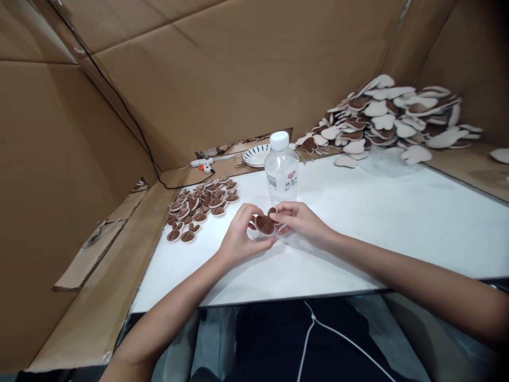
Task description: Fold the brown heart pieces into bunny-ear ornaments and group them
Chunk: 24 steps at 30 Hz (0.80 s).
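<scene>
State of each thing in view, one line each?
Brown piece: held up between both hands
Left hand: fingers curled on it
Right hand: fingers pinching its upper right
Bottle: upright, capped; fill unclear
Glue gun: lying down, on/off unclear
Dish: partly behind bottle
Left pieces: grouped, some overlapping
Right pieces: heaped

Around the bottle on the table: pieces at nine o'clock, glue gun at ten, plate at eleven, heap at two, held piece at seven.
</scene>
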{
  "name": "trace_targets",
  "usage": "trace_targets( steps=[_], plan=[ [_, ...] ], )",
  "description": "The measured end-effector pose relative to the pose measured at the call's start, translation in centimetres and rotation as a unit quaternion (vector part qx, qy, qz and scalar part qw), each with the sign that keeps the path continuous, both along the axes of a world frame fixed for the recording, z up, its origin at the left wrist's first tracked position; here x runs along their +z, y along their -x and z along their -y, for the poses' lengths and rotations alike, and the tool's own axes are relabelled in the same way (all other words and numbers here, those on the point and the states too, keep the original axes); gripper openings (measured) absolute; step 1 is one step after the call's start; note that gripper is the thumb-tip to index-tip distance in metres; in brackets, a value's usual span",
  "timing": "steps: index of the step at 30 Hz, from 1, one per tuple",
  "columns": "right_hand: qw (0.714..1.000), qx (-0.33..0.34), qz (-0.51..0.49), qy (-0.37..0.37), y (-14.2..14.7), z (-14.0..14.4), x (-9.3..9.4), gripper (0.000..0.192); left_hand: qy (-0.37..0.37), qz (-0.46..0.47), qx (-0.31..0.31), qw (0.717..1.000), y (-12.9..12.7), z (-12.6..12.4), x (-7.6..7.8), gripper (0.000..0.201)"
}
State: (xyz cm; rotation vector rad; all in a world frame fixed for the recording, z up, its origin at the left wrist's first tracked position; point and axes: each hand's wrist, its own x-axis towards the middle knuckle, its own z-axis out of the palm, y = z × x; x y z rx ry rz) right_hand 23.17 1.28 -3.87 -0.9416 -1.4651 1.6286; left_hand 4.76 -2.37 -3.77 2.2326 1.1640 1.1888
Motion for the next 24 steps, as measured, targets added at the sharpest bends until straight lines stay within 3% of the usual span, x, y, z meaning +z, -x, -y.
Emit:
trace_targets(
  steps=[4, 24],
  plan=[
    [1.0, 0.005, -0.002, 0.011, 0.14, 0.14, 0.08, 0.025, -0.066, -0.035, -0.009, 0.997, -0.11, 0.04, 0.02, 0.029],
    [1.0, 0.025, 0.003, -0.012, 0.07, 0.11, -0.36, 0.025, -0.138, -0.053, 0.009, 0.989, 0.3, -0.1, -0.48, 0.014]
  ],
)
